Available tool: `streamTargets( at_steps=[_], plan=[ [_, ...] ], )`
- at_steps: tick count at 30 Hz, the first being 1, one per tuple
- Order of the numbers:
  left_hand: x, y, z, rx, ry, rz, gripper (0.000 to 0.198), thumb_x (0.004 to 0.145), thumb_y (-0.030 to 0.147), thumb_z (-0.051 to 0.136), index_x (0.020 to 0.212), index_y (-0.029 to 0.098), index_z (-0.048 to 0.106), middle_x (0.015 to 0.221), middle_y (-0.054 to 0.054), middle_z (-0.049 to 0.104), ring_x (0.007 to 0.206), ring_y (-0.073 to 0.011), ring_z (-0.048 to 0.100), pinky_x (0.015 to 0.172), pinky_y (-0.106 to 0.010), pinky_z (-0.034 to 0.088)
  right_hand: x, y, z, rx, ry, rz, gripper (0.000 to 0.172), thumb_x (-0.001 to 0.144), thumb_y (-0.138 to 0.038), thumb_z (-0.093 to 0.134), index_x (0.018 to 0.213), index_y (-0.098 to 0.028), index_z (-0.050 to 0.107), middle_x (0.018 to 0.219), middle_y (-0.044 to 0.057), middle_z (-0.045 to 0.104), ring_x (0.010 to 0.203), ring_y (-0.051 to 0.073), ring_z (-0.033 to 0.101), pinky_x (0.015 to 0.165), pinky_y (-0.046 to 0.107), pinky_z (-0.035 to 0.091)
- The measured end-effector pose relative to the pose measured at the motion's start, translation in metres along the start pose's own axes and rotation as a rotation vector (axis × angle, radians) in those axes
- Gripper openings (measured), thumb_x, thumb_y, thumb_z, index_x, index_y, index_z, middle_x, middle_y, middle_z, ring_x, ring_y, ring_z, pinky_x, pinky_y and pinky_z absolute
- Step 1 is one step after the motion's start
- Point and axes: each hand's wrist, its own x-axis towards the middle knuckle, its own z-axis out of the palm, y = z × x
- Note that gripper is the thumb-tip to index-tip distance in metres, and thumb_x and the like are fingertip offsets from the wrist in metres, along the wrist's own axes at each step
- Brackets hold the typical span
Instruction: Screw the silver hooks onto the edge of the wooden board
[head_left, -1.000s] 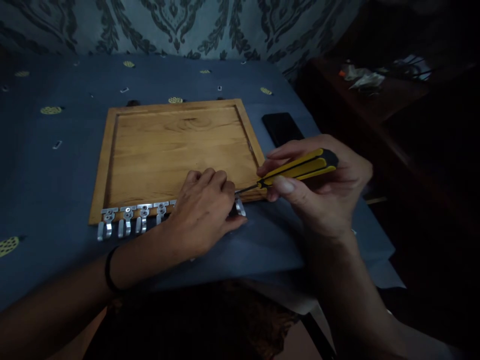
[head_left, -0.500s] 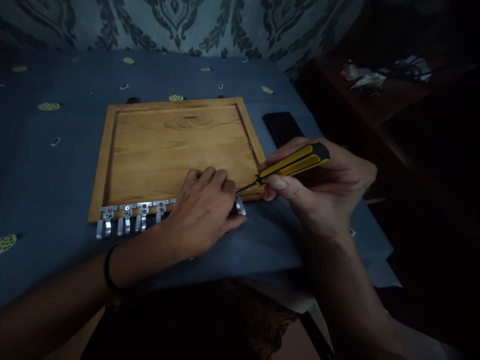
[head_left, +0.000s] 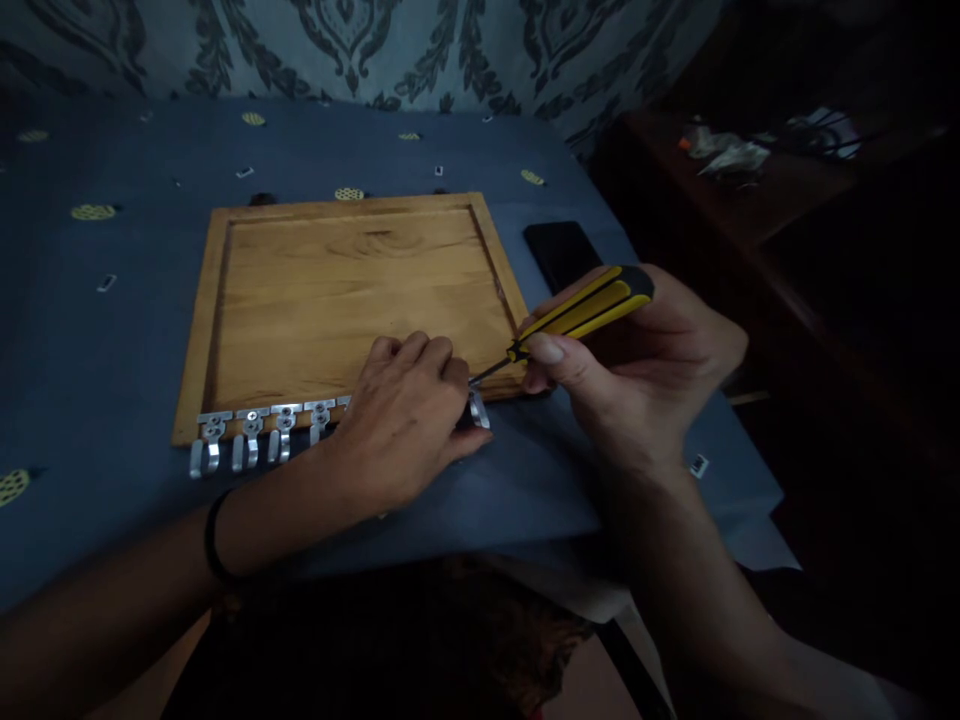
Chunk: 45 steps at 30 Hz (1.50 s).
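Note:
A framed wooden board [head_left: 330,300] lies on the cloth-covered table. Along its near edge runs a metal hook rail [head_left: 247,418] with several silver double hooks hanging over the side. My left hand [head_left: 409,425], fingers curled and thumb below, is closed around the right part of the rail, hiding the hooks beneath it; one hook [head_left: 478,408] shows past the thumb. Between thumb and fingers my right hand [head_left: 637,375] grips a yellow and black screwdriver [head_left: 581,312], slanted down to the left. Its tip reaches the rail's right end beside my left fingers; any screw there is hidden.
A black flat object, like a phone, [head_left: 562,255] lies right of the board. The blue tablecloth [head_left: 135,340] has a yellow pattern. To the right stands a dark wooden surface [head_left: 795,205] with a crumpled plastic bag [head_left: 731,155] and cables. A patterned wall covering [head_left: 420,55] rises behind.
My right hand and the screwdriver handle have shifted slightly up and left, with a small turn of the handle. The whole view has drifted a little; my left hand keeps its hold.

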Motion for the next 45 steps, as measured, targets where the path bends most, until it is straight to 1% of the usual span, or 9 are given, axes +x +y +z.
streamTargets(
  at_steps=[9, 13, 16, 22, 25, 35, 37, 41, 45],
  plan=[
    [0.001, 0.001, 0.001, 0.003, 0.001, -0.001, 0.041, 0.089, 0.049, 0.074, 0.107, 0.011, 0.071, 0.101, -0.012, 0.066, 0.106, -0.0324, 0.061, 0.091, -0.045, 0.045, -0.002, 0.004, -0.003, -0.042, -0.030, -0.050, 0.016, 0.074, -0.027, 0.089, 0.080, -0.026, 0.074, 0.071, -0.005, 0.066, 0.049, 0.010, 0.058, 0.041, 0.026, 0.047],
    [0.001, 0.001, 0.000, 0.001, -0.017, -0.011, 0.040, 0.088, 0.049, 0.074, 0.103, 0.012, 0.070, 0.100, -0.011, 0.066, 0.106, -0.0326, 0.061, 0.090, -0.045, 0.045, -0.003, 0.004, -0.003, -0.109, 0.073, -0.105, 0.011, 0.080, -0.032, 0.083, 0.080, -0.025, 0.074, 0.070, -0.004, 0.066, 0.050, 0.009, 0.057, 0.045, 0.026, 0.046],
    [0.001, 0.000, 0.000, 0.000, -0.021, -0.009, 0.040, 0.088, 0.050, 0.074, 0.101, 0.012, 0.071, 0.101, -0.012, 0.066, 0.107, -0.0327, 0.061, 0.090, -0.045, 0.045, -0.003, 0.005, -0.003, -0.093, 0.144, -0.120, 0.013, 0.085, -0.036, 0.078, 0.083, -0.024, 0.074, 0.065, -0.005, 0.063, 0.046, 0.008, 0.055, 0.043, 0.025, 0.043],
    [0.000, 0.000, 0.001, -0.008, 0.017, 0.002, 0.040, 0.088, 0.049, 0.075, 0.100, 0.011, 0.070, 0.100, -0.011, 0.066, 0.106, -0.0327, 0.062, 0.090, -0.046, 0.046, -0.002, 0.008, -0.003, -0.098, 0.097, -0.116, 0.015, 0.086, -0.032, 0.078, 0.079, -0.021, 0.070, 0.067, -0.006, 0.064, 0.045, 0.006, 0.055, 0.041, 0.023, 0.043],
    [0.000, 0.000, 0.002, -0.005, 0.026, 0.002, 0.040, 0.087, 0.048, 0.076, 0.100, 0.011, 0.070, 0.100, -0.011, 0.066, 0.106, -0.0331, 0.062, 0.089, -0.046, 0.047, -0.002, 0.008, -0.003, -0.166, 0.095, -0.110, 0.017, 0.084, -0.036, 0.079, 0.077, -0.024, 0.069, 0.063, -0.006, 0.062, 0.047, 0.008, 0.055, 0.043, 0.024, 0.043],
    [0.000, 0.000, 0.002, 0.002, 0.037, 0.008, 0.039, 0.087, 0.049, 0.075, 0.100, 0.012, 0.071, 0.098, -0.011, 0.066, 0.104, -0.0323, 0.062, 0.089, -0.045, 0.046, -0.005, 0.006, -0.003, -0.161, 0.035, -0.042, 0.012, 0.083, -0.034, 0.080, 0.082, -0.026, 0.072, 0.071, -0.005, 0.066, 0.049, 0.008, 0.058, 0.046, 0.025, 0.048],
    [0.000, 0.000, 0.002, 0.002, 0.032, 0.007, 0.039, 0.087, 0.049, 0.075, 0.099, 0.012, 0.071, 0.098, -0.011, 0.066, 0.103, -0.0319, 0.062, 0.089, -0.044, 0.045, -0.004, 0.008, -0.003, -0.113, 0.101, -0.043, 0.014, 0.082, -0.036, 0.082, 0.084, -0.026, 0.073, 0.073, -0.005, 0.068, 0.049, 0.008, 0.058, 0.044, 0.025, 0.047],
    [-0.001, -0.001, 0.002, -0.014, 0.039, 0.009, 0.036, 0.088, 0.047, 0.075, 0.098, 0.014, 0.070, 0.098, -0.009, 0.066, 0.102, -0.0303, 0.061, 0.087, -0.043, 0.045, 0.006, 0.012, -0.006, 0.035, 0.327, -0.062, 0.016, 0.083, -0.040, 0.080, 0.086, -0.025, 0.074, 0.071, -0.004, 0.068, 0.044, 0.009, 0.056, 0.036, 0.025, 0.039],
    [-0.002, -0.002, 0.003, -0.014, 0.041, 0.005, 0.035, 0.088, 0.047, 0.075, 0.099, 0.014, 0.068, 0.099, -0.009, 0.065, 0.100, -0.0291, 0.060, 0.088, -0.042, 0.044, 0.011, 0.017, -0.018, 0.058, 0.461, -0.036, 0.013, 0.085, -0.035, 0.077, 0.088, -0.024, 0.072, 0.076, -0.002, 0.071, 0.051, 0.011, 0.062, 0.045, 0.027, 0.048]
  ],
)
